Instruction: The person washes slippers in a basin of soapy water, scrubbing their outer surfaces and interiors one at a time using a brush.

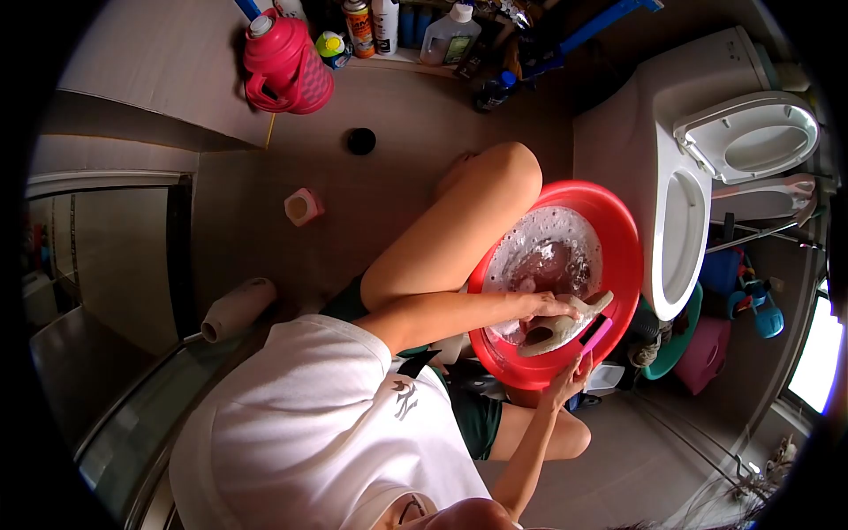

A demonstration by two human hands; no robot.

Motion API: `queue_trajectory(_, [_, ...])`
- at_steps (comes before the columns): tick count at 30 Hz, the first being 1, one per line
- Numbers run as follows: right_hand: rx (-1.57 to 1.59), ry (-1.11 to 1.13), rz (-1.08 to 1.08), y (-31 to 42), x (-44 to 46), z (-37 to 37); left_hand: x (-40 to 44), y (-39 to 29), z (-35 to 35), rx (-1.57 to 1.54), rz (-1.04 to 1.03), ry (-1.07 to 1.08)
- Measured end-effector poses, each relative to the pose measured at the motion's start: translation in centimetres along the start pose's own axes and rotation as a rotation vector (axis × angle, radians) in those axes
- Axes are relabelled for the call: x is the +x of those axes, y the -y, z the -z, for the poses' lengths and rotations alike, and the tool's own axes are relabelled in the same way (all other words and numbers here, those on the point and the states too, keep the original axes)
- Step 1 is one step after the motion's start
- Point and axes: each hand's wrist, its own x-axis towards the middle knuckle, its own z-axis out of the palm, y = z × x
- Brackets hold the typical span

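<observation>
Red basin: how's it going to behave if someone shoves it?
The red basin is probably heavy for its size, since it holds sudsy water. A shove would likely make that open pool slosh, maybe over the rim. Its smooth-looking wall may be slippery where suds wet it.

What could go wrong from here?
1. The pale shoe could slip from the left hand, held over soapy water.
2. Vigorous movement of the pink tool in the right hand might splash suds past the red basin's rim, leaving the floor slippery.
3. The toilet stands open close by; anything flicked that way might land in it.
</observation>
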Motion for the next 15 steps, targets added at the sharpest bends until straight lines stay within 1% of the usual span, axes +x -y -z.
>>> queue_trajectory(1, [0.011, -0.007, -0.014, 0.3, -0.1, -0.1, -0.2, 0.0, -0.1, -0.064, 0.011, 0.003])
queue_trajectory(2, [0.007, -0.011, -0.013, 0.1, -0.1, -0.1, -0.4, 0.1, 0.0, -0.145, 0.006, 0.097])
queue_trajectory(5, [-0.005, -0.018, -0.012, -0.6, 0.1, -0.1, -0.2, 0.4, -0.2, -0.304, 0.040, 0.094])
queue_trajectory(9, [-0.040, -0.007, -0.024, -0.8, -0.1, -0.4, -1.2, 0.2, -0.3, -0.330, 0.014, 0.220])
queue_trajectory(15, [-0.020, -0.017, -0.067, -1.8, -0.1, -0.7, -1.1, 0.5, -0.3, -0.367, 0.039, 0.205])
